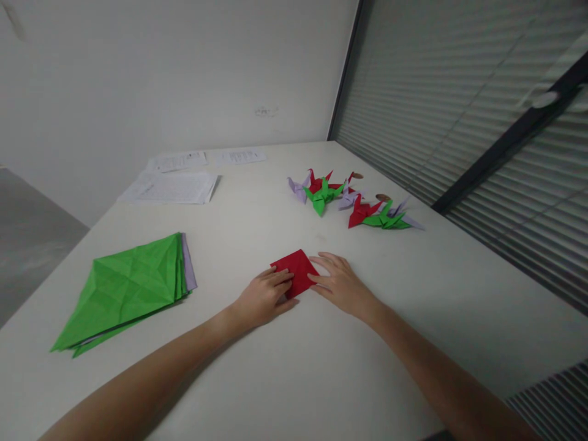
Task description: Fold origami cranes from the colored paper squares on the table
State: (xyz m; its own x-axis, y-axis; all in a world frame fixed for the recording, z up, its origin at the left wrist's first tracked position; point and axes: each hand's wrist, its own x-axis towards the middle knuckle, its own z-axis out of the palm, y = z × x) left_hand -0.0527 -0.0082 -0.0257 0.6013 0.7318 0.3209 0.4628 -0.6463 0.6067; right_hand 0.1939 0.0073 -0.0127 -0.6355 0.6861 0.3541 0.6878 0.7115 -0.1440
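A small square of folded red paper [299, 269] lies on the white table, turned with its corners pointing outward. My left hand [261, 297] covers its left side, fingers over the top and thumb along the lower edge, holding it against the table. At the right corner is my right hand [342, 283]; its fingers are apart, with fingertips touching or very close to the paper's edge. Farther back to the right sit several folded paper cranes, among them a green crane [323, 195], a red crane [362, 211] and a lilac crane [299, 187].
A stack of creased green and lilac paper sheets [133, 282] lies at the left of the table [257, 214]. Printed white sheets [177, 187] are at the back left. A wall closes off the far side, and window blinds [441, 104] run along the right.
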